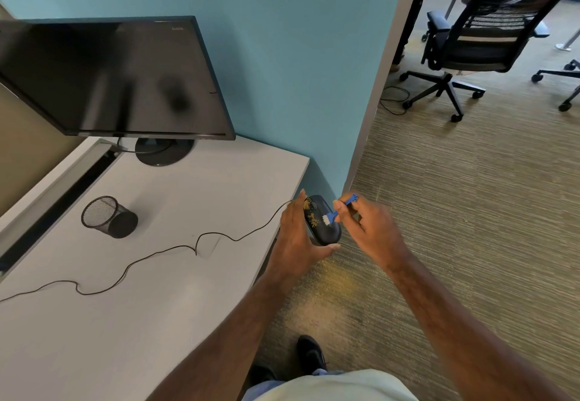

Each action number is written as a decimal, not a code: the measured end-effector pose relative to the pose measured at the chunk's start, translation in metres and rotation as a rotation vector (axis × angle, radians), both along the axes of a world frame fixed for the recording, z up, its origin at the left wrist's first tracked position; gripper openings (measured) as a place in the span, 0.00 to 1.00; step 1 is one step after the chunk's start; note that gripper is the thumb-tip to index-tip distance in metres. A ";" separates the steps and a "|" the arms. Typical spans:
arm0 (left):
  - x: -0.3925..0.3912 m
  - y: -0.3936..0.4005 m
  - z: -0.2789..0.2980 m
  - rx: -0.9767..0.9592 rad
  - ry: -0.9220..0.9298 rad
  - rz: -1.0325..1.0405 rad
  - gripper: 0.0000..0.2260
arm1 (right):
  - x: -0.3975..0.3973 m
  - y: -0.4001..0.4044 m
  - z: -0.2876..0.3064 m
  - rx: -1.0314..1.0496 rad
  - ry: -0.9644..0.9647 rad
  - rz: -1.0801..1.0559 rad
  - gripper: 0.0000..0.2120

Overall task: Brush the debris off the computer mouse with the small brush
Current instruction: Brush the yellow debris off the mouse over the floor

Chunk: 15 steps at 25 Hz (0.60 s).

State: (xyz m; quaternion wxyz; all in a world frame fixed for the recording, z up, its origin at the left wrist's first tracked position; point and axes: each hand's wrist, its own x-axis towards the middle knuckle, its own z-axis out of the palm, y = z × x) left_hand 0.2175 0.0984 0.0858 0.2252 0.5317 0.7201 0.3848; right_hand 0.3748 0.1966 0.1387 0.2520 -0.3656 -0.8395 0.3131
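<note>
The computer mouse [321, 219] hung past the desk [157, 275] edge, over carpet, so too hard a stroke could have knocked it from the left hand [296, 237], which cupped it between thumb and fingers. The right hand [365, 224] pinched the small brush [337, 212], bristles touching yellowish debris [314, 219] on the mouse's top.

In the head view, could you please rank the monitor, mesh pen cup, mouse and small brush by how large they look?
1. monitor
2. mesh pen cup
3. mouse, though it is partly hidden
4. small brush
</note>
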 end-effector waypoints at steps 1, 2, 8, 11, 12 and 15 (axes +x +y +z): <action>0.000 0.000 -0.001 -0.001 -0.004 0.002 0.55 | 0.000 -0.001 0.001 -0.013 0.004 0.000 0.15; -0.001 0.000 -0.002 -0.008 -0.006 0.006 0.55 | 0.001 -0.001 0.003 -0.029 0.028 -0.004 0.14; 0.000 0.001 0.000 0.008 -0.018 0.005 0.52 | -0.004 -0.003 0.004 -0.053 0.052 -0.023 0.15; -0.002 0.001 -0.003 0.003 -0.012 0.006 0.54 | -0.004 -0.003 0.003 -0.084 0.094 -0.046 0.14; -0.002 0.002 -0.004 -0.004 -0.008 0.007 0.54 | -0.004 -0.003 0.004 -0.100 0.116 -0.062 0.13; 0.000 0.001 0.001 0.025 -0.017 0.028 0.46 | -0.007 -0.003 0.004 -0.114 0.090 -0.050 0.12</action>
